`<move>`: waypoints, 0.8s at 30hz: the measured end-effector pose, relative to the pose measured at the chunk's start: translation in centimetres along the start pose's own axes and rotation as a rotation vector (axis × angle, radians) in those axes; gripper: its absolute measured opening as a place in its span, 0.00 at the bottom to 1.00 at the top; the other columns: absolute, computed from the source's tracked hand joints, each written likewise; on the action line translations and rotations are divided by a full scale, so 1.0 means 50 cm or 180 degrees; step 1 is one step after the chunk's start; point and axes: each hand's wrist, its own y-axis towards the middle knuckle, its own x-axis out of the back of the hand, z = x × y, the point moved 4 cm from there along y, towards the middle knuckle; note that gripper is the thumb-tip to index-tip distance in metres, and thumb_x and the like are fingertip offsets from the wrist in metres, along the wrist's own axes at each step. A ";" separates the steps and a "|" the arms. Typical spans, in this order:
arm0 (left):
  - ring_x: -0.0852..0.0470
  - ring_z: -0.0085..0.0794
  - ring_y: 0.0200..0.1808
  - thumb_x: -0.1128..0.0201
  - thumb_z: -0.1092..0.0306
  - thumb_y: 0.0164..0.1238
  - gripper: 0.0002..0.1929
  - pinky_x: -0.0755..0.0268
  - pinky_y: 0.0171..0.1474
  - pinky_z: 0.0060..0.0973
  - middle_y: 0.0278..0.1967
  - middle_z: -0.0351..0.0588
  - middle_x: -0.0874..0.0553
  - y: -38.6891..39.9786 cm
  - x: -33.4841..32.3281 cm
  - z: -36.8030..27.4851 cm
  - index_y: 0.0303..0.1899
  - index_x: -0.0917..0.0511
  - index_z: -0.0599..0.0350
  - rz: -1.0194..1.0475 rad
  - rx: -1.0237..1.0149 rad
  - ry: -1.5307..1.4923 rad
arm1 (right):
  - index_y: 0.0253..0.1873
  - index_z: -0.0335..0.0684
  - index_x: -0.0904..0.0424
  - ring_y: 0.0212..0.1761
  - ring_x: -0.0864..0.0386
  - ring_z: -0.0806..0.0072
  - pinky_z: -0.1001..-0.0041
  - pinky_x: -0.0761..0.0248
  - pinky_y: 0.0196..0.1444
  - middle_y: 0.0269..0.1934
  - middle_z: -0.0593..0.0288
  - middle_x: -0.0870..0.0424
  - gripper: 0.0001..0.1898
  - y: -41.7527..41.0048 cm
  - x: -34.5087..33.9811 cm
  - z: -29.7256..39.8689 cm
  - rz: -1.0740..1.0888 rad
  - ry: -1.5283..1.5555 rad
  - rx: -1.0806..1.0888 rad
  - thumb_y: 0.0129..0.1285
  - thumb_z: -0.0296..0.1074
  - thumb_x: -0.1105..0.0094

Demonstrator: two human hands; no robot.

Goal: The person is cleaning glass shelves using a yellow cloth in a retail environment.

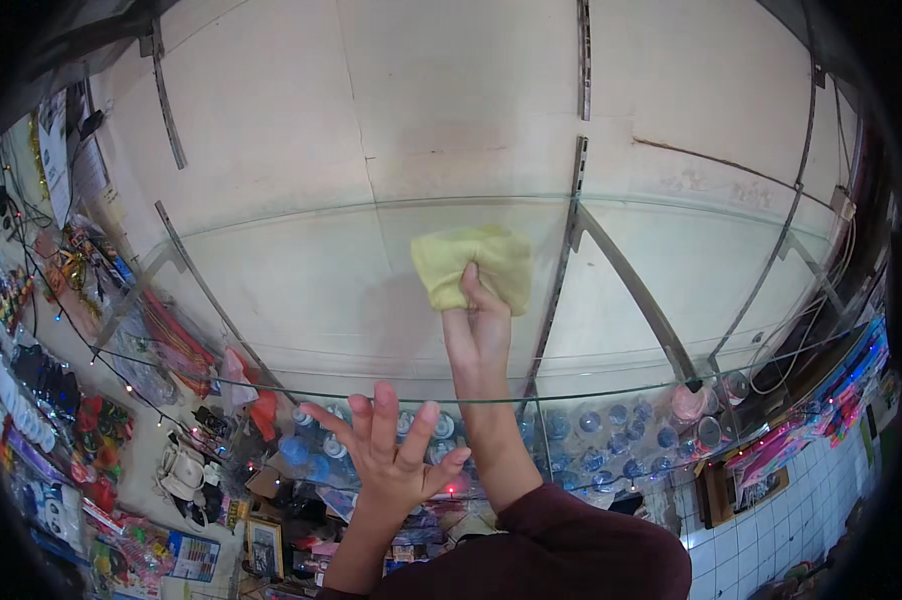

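Observation:
My right hand (482,300) grips a folded yellow cloth (439,259), its thumb lying over the cloth and the other fingers mostly hidden. Around it spans a clear glass shelf (331,322), whose front edge line crosses my right forearm. Whether the cloth presses against the glass I cannot tell. My left hand (391,450) holds nothing; its fingers are spread, with the fingertips close to the shelf's front edge.
Metal brackets (638,292) and slotted wall uprights (582,172) support the glass against a white wall panel (458,75). Capped bottles (593,427) stand lower down. Bagged goods (105,442) and a string of lights (128,388) are at left; a picture frame (264,547) stands below.

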 end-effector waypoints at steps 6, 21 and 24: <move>0.61 0.41 0.70 0.54 0.26 0.47 0.43 0.83 0.59 0.64 0.66 0.53 0.47 0.020 0.014 -0.015 0.62 0.41 0.44 0.0016 0.0036 -0.0381 | 0.54 0.36 0.33 0.52 0.30 0.73 0.73 0.36 0.56 0.49 0.61 0.28 0.17 -0.136 -0.024 0.029 0.0217 -0.0408 -0.0135 0.60 0.24 0.48; 0.51 0.43 0.68 0.63 0.38 0.59 0.38 0.79 0.64 0.56 0.64 0.48 0.39 -0.103 0.082 0.108 0.65 0.47 0.55 -0.0342 0.0625 -0.0133 | 0.57 0.38 0.37 0.55 0.31 0.69 0.70 0.39 0.58 0.50 0.58 0.28 0.24 -0.262 0.121 -0.001 0.0311 0.0027 -0.1398 0.53 0.20 0.46; 0.53 0.48 0.68 0.65 0.32 0.57 0.40 0.80 0.63 0.58 0.63 0.56 0.40 -0.028 0.086 0.064 0.64 0.43 0.55 -0.0624 0.0428 -0.0530 | 0.57 0.38 0.36 0.52 0.30 0.72 0.72 0.38 0.56 0.49 0.61 0.28 0.21 -0.175 0.090 -0.014 -0.0095 -0.0255 -0.0897 0.57 0.22 0.46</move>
